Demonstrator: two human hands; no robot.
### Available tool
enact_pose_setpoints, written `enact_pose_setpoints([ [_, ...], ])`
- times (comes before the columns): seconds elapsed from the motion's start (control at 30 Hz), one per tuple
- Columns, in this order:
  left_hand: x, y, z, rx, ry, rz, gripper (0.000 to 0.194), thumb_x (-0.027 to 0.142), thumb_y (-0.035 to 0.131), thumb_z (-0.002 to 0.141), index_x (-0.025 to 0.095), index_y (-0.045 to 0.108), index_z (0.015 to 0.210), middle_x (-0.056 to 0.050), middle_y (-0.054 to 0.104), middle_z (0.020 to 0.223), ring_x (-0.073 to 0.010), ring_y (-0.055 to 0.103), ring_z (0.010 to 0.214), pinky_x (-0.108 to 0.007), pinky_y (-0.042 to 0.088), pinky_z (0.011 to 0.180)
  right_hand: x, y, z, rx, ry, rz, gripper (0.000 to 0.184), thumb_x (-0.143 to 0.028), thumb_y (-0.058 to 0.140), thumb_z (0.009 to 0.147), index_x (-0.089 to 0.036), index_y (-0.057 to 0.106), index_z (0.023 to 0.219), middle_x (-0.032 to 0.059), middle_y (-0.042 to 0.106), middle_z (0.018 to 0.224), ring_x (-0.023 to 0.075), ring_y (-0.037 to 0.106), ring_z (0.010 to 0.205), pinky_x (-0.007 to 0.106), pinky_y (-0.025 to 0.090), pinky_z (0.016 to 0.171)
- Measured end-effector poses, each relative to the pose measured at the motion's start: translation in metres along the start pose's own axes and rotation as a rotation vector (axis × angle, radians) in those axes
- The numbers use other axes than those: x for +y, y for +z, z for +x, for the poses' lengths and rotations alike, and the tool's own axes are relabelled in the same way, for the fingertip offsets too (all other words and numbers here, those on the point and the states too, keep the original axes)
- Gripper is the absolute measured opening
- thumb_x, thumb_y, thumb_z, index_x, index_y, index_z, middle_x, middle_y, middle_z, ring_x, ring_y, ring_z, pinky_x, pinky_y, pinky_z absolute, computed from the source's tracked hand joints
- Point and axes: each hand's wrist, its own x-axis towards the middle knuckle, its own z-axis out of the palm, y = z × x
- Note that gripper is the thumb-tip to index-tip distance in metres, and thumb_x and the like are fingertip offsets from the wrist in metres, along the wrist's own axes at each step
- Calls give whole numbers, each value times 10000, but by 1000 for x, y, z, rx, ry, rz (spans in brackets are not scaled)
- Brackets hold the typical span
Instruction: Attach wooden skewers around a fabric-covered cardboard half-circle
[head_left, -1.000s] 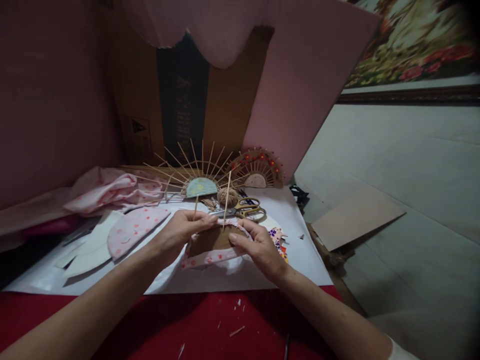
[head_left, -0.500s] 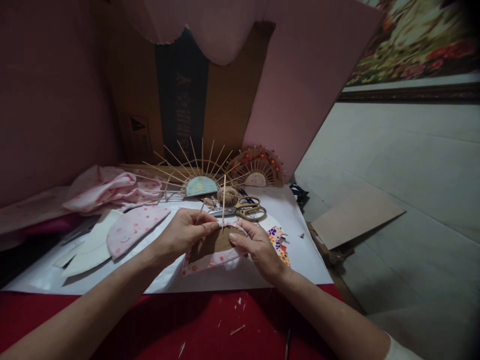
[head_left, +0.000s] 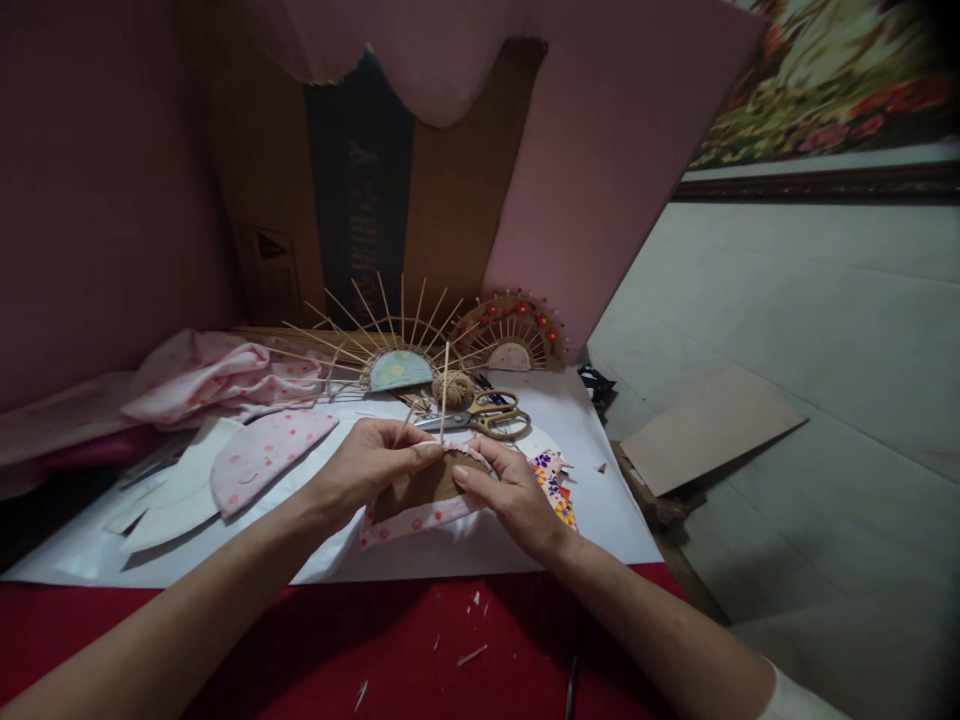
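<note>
Between my hands is a half-round piece of brown cardboard (head_left: 420, 487) with pink dotted fabric (head_left: 409, 525) folded over its edges. My left hand (head_left: 379, 465) is closed on its upper left edge, thumb and fingers pinching near the foot of a thin wooden stick (head_left: 445, 390). That stick stands nearly upright at the curved edge. A second, shorter stick (head_left: 409, 414) pokes out by the left fingers. My right hand (head_left: 517, 495) grips the right side, thumb on the cardboard face and fingers behind. The left fingertips partly hide the stick's lower end.
Just beyond my hands lie scissors (head_left: 499, 413) and a ball of twine (head_left: 453, 391). Behind stand a stick fan with a blue half-circle (head_left: 401, 370) and a red-flowered fan (head_left: 517, 315). A dotted half-circle (head_left: 266, 465) and crumpled pink fabric (head_left: 225, 375) lie left on white paper (head_left: 600, 520).
The upright stick has shifted slightly left and down to the cardboard's edge, and my left thumb has moved right beside it. The shorter stick leans more. My right hand keeps its grip.
</note>
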Motion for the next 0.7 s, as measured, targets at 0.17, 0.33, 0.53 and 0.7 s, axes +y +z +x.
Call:
enact_pose_setpoints([
  [0.17, 1, 0, -1, -5, 10, 16, 261, 383, 701, 649, 125, 670, 677, -6, 601, 566, -92, 473, 495, -209, 333, 477, 0, 0, -1, -11, 0, -9, 83, -256, 535, 796, -178, 554, 777, -24, 466, 686, 102, 403, 612, 219, 334, 558],
  [0.33, 2, 2, 0, 5, 25, 26, 241, 377, 702, 640, 138, 674, 646, 7, 585, 535, -87, 453, 469, -202, 306, 451, 3, -1, -1, -19, 10, -15, 89, -261, 539, 796, -179, 573, 795, -28, 473, 668, 101, 408, 593, 223, 339, 554],
  [0.53, -1, 2, 2, 3, 19, 16, 256, 388, 705, 636, 135, 666, 647, 6, 583, 533, -87, 454, 468, -201, 310, 450, 6, -1, 0, -8, 6, -2, 97, -268, 551, 788, -178, 582, 805, -26, 488, 688, 102, 420, 608, 225, 347, 569],
  [0.7, -1, 3, 1, 12, -4, 2, 276, 398, 699, 645, 127, 655, 671, 5, 593, 545, -87, 469, 475, -197, 318, 461, 7, -1, 3, -5, -35, -72, 128, -291, 537, 809, -172, 587, 803, -12, 513, 718, 114, 453, 653, 239, 369, 608],
])
